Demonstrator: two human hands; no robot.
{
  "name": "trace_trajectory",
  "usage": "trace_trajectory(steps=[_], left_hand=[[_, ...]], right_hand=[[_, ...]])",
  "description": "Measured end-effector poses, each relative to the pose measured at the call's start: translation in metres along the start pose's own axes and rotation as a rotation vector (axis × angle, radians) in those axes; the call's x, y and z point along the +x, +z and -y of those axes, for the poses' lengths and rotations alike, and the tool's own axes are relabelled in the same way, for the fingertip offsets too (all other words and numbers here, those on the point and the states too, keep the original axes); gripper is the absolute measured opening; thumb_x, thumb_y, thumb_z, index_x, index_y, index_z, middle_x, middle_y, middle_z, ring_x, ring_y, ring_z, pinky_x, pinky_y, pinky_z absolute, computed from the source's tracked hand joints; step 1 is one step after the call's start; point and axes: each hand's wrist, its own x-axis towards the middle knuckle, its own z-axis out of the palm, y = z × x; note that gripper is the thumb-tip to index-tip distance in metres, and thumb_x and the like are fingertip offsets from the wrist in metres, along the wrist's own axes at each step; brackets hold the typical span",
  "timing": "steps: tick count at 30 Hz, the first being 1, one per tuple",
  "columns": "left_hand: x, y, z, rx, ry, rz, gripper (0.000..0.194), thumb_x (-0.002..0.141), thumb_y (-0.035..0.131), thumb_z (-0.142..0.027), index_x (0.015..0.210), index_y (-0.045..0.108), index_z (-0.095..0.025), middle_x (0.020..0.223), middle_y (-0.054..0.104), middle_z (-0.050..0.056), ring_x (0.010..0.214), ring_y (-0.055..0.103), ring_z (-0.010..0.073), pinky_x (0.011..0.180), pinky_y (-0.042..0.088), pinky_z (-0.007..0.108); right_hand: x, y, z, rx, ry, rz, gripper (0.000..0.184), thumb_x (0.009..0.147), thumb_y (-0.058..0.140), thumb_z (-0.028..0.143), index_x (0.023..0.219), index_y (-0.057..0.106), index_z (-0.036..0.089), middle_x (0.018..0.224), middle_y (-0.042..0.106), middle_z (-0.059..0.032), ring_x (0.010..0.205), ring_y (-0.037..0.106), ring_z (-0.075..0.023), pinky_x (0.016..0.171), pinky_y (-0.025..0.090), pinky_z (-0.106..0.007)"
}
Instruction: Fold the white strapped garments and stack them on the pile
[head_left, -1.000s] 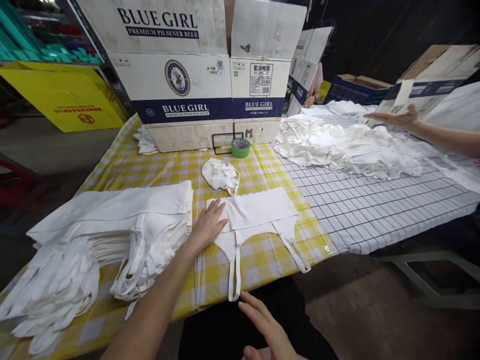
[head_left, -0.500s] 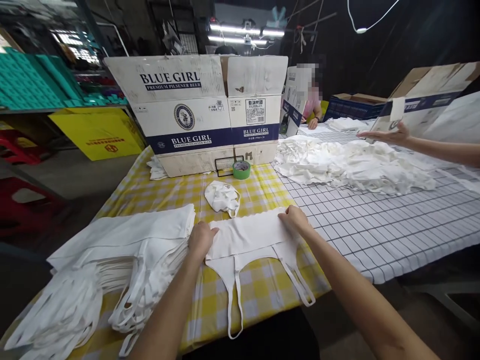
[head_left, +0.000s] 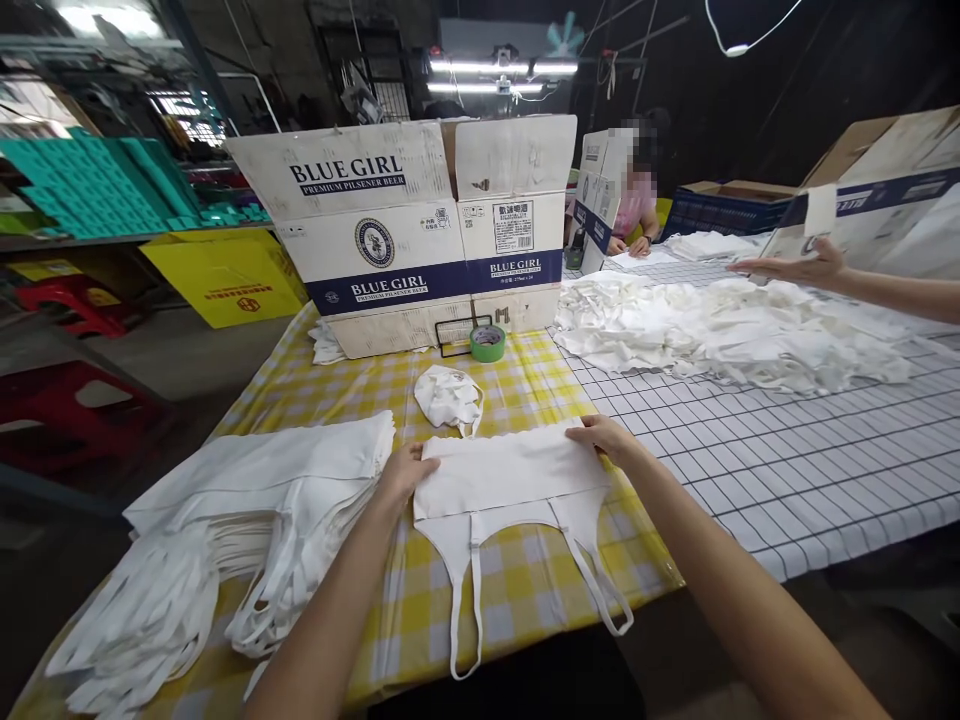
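Note:
A white strappy top (head_left: 510,480) lies flat on the yellow checked tablecloth (head_left: 517,380) in front of me, its straps hanging over the near edge. My left hand (head_left: 405,472) grips the top's left edge with curled fingers. My right hand (head_left: 609,438) pinches its upper right corner. To the left sits a tall stack of folded white tops (head_left: 255,490), straps trailing off the table. A small crumpled white piece (head_left: 448,396) lies just beyond the flat top.
A large Blue Girl beer carton (head_left: 420,240) stands at the back with a green tape roll (head_left: 487,342) before it. A heap of loose white garments (head_left: 720,330) covers the grid-patterned cloth at right. Another person's hand (head_left: 802,266) reaches over it; a further person sits behind.
One second ago my left hand lay flat on the top and my right hovered below the table edge. Both hands now hold the top's two sides. The view has tilted upward.

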Motion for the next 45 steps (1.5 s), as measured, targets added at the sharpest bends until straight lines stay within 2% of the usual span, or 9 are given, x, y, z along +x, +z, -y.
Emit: trace_trajectory(steps=[4, 8, 12, 16, 19, 24, 28, 35, 45], left_hand=[[-0.01, -0.006, -0.003, -0.228, -0.01, 0.11, 0.038, 0.061, 0.069, -0.033, 0.091, 0.062, -0.01, 0.085, 0.069, 0.01, 0.077, 0.065, 0.0213, 0.07, 0.051, 0.031], [-0.022, -0.019, -0.02, -0.416, 0.054, 0.112, 0.039, 0.063, 0.071, -0.04, 0.089, 0.065, -0.012, 0.084, 0.069, 0.009, 0.073, 0.063, 0.0187, 0.068, 0.051, 0.029], [-0.046, -0.047, -0.065, -0.466, 0.338, -0.06, 0.03, 0.065, 0.071, -0.036, 0.086, 0.066, -0.015, 0.079, 0.066, 0.003, 0.069, 0.059, 0.0144, 0.068, 0.049, 0.028], [-0.089, -0.076, -0.091, -0.132, 0.731, -0.28, 0.011, 0.069, 0.069, -0.027, 0.078, 0.065, -0.021, 0.083, 0.061, 0.0, 0.082, 0.058, 0.0166, 0.083, 0.046, 0.033], [-0.122, -0.074, -0.064, 0.16, 0.833, -0.244, 0.008, 0.072, 0.064, -0.023, 0.077, 0.065, -0.027, 0.092, 0.06, 0.0, 0.096, 0.056, 0.0207, 0.091, 0.043, 0.037], [-0.158, -0.031, 0.035, 0.536, 0.847, -0.011, 0.018, 0.079, 0.048, -0.013, 0.078, 0.062, -0.025, 0.091, 0.063, 0.002, 0.105, 0.054, 0.0211, 0.089, 0.044, 0.038], [-0.175, -0.012, 0.082, 0.665, 0.932, 0.031, 0.022, 0.082, 0.049, -0.011, 0.095, 0.061, -0.024, 0.102, 0.065, 0.004, 0.113, 0.052, 0.0209, 0.096, 0.04, 0.041], [-0.178, -0.014, 0.094, 0.66, 1.059, -0.045, 0.027, 0.081, 0.053, -0.009, 0.105, 0.059, -0.02, 0.11, 0.062, 0.007, 0.111, 0.053, 0.0215, 0.095, 0.044, 0.04], [-0.179, -0.011, 0.093, 0.534, 0.963, 0.008, 0.023, 0.083, 0.05, -0.009, 0.1, 0.059, -0.02, 0.112, 0.061, 0.007, 0.116, 0.049, 0.0217, 0.096, 0.043, 0.038]], right_hand=[[-0.009, -0.003, 0.002, 0.099, -0.063, 0.019, 0.03, 0.064, 0.069, 0.039, 0.079, 0.061, 0.013, 0.071, 0.062, -0.0063, 0.058, 0.056, -0.0136, 0.05, 0.042, -0.023], [-0.027, -0.011, 0.015, 0.137, -0.195, -0.017, 0.031, 0.066, 0.068, 0.043, 0.071, 0.059, 0.014, 0.061, 0.053, 0.0005, 0.051, 0.044, -0.008, 0.045, 0.034, -0.02], [-0.06, -0.032, 0.05, 0.149, -0.512, -0.162, 0.022, 0.074, 0.063, 0.04, 0.074, 0.061, 0.018, 0.066, 0.051, 0.002, 0.056, 0.042, -0.0082, 0.05, 0.033, -0.021], [-0.102, -0.055, 0.07, 0.072, -0.847, -0.333, 0.011, 0.075, 0.064, 0.033, 0.079, 0.064, 0.023, 0.082, 0.054, -0.0015, 0.073, 0.051, -0.0136, 0.059, 0.04, -0.025], [-0.124, -0.055, 0.043, -0.158, -0.841, -0.244, 0.008, 0.076, 0.063, 0.031, 0.079, 0.066, 0.024, 0.085, 0.057, -0.0045, 0.08, 0.054, -0.0176, 0.063, 0.044, -0.028], [-0.139, -0.025, -0.056, -0.509, -0.709, -0.066, 0.013, 0.082, 0.055, 0.025, 0.083, 0.068, 0.026, 0.093, 0.06, -0.0064, 0.086, 0.056, -0.0204, 0.066, 0.048, -0.032], [-0.152, -0.009, -0.108, -0.644, -0.687, -0.113, 0.024, 0.086, 0.047, 0.019, 0.094, 0.067, 0.03, 0.107, 0.06, -0.005, 0.101, 0.052, -0.0219, 0.084, 0.047, -0.039], [-0.159, -0.011, -0.123, -0.683, -0.752, -0.215, 0.023, 0.087, 0.048, 0.021, 0.101, 0.064, 0.031, 0.112, 0.059, -0.003, 0.105, 0.051, -0.0231, 0.085, 0.048, -0.041], [-0.158, -0.007, -0.116, -0.639, -0.698, -0.246, 0.017, 0.087, 0.049, 0.023, 0.094, 0.064, 0.028, 0.11, 0.059, -0.0034, 0.101, 0.052, -0.0227, 0.085, 0.046, -0.04]])
